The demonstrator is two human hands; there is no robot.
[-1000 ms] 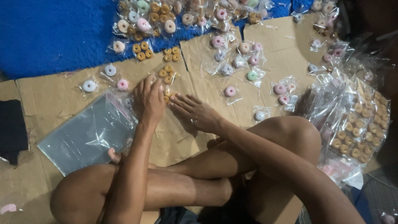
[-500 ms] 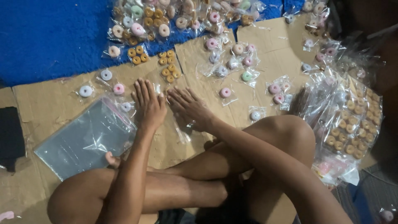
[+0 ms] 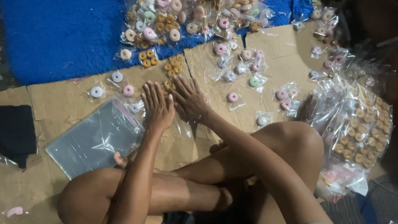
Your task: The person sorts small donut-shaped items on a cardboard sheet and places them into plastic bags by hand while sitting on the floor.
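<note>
My left hand [image 3: 158,107] lies flat, palm down, fingers apart, on the cardboard [image 3: 74,99]. Right beside it my right hand [image 3: 189,99] is also spread flat, its fingertips at a small clear bag of brown ring-shaped pieces [image 3: 169,84], which the two hands partly cover. Neither hand grips anything I can see. A stack of empty clear zip bags [image 3: 95,139] lies just left of my left wrist. My crossed bare legs fill the lower part of the view.
Many small clear bags of pink, white, green and brown rings [image 3: 232,70] are scattered across the cardboard and the blue mat [image 3: 58,37]. A heap of filled bags [image 3: 356,128] sits at the right. A black cloth [image 3: 16,132] lies at the left edge.
Both hands have stayed flat on the cardboard near the brown ring bag, sliding slightly forward. The view has shifted a little.
</note>
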